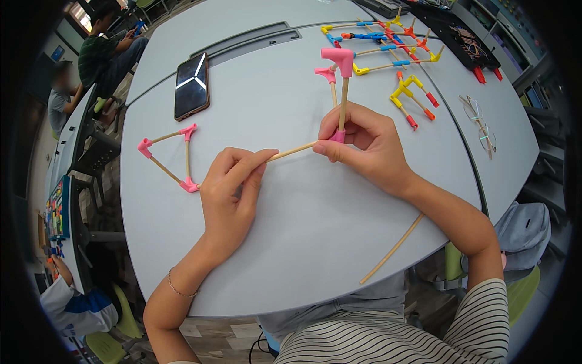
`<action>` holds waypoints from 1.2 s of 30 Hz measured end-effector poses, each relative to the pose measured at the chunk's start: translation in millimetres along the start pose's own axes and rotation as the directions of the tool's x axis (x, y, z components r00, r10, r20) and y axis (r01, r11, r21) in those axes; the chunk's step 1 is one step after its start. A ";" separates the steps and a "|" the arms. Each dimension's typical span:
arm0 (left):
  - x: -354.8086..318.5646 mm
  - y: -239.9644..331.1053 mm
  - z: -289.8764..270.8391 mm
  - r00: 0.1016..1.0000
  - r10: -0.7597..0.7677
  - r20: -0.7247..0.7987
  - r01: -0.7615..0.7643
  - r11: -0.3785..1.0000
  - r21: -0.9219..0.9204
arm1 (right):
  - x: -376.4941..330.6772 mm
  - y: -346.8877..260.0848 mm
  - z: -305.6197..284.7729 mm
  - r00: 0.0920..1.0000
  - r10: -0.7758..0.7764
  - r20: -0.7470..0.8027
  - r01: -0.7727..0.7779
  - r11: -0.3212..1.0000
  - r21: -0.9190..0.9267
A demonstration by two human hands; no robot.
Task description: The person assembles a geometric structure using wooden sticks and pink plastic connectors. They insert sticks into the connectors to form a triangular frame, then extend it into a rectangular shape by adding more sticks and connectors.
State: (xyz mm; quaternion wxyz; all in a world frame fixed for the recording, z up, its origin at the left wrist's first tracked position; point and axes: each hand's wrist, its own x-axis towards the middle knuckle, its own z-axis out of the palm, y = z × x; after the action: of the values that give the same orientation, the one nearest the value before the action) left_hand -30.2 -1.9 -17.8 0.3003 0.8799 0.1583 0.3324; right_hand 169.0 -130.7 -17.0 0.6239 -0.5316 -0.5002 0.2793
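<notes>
On the pale grey table [291, 261], two bare hands meet at one wooden stick [294, 150]. The left hand [230, 191] is closed on the stick's left part, pinching it between thumb and fingers. The right hand [370, 145] grips one pink connector [341, 137] at the foot of an upright assembly, its thumb at the stick's right end.

Count, upright assembly: three visible pink connectors, two rising sticks [344, 100]. Count, triangular frame [187, 159], left of the left hand: three pink connectors, three sides. I also count one phone [192, 87], one loose stick [391, 249] near the right forearm, one yellow piece [405, 89] with red and orange tips, one multicoloured frame [401, 63] and one pair of glasses [476, 117].

Obscured: the right thumb covers the joint, so I cannot tell whether the stick is seated in the connector. The rear rising stick passes behind the right hand. A stub from the triangular frame's lowest connector disappears behind the left hand. The multicoloured frame's overlapping members resist counting. The contents of the black tray [439, 27] are indistinct.
</notes>
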 end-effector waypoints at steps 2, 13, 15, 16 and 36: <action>0.2 0.3 -0.6 1.000 -0.010 0.006 0.010 1.000 -0.003 | 0.2 -0.2 0.9 1.000 -0.018 -0.004 0.018 1.000 -0.016; -1.7 -3.2 0.8 1.000 -0.005 0.003 0.005 1.000 -0.005 | 0.7 -2.2 -0.1 0.999 -0.034 -0.030 0.031 0.994 -0.107; -1.6 -2.6 0.0 0.999 -0.022 0.030 0.022 1.000 -0.003 | 0.7 -1.8 -0.3 0.998 -0.048 -0.041 0.042 0.992 -0.119; -1.6 -0.2 -1.9 0.997 -0.042 0.057 0.042 0.999 -0.001 | 0.8 -1.4 -0.6 0.998 -0.051 -0.042 0.045 0.991 -0.124; -4.1 -2.2 2.9 0.984 0.170 0.053 -0.174 0.980 0.098 | -4.4 -6.4 4.2 0.991 0.081 0.108 -0.071 0.993 -0.099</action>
State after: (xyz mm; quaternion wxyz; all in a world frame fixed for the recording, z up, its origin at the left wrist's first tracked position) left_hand -31.5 -3.4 -22.9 0.2285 0.9117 0.0917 0.3289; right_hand 162.5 -134.7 -12.7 0.5578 -0.5630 -0.5263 0.3080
